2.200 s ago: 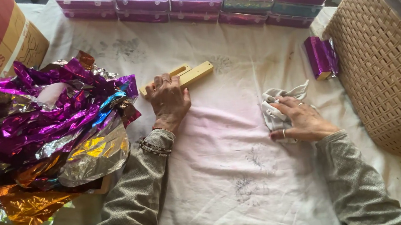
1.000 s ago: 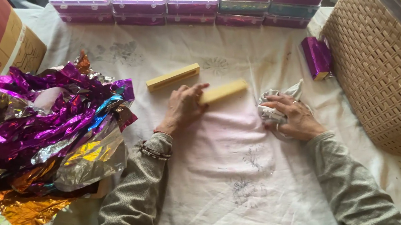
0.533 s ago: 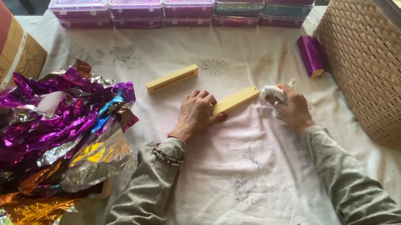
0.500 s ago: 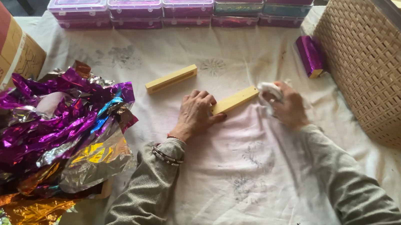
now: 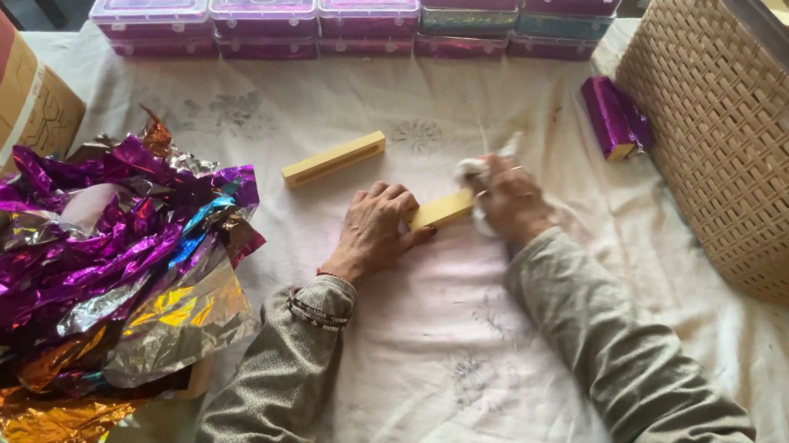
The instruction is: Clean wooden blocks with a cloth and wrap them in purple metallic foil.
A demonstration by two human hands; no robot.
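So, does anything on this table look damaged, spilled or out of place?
Nothing looks damaged or spilled. The foil sheets lie in a crumpled, loose heap at the left, and the white cloth carries faint grey smudges. The boxes stand in a tidy row.

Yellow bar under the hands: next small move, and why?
Probably draw the white cloth in the right hand along the yellow bar toward the left hand. The left hand pins the bar flat on the sheet, and the cloth sits only at its right end, so the rest looks unwiped. A second bar lies apart.
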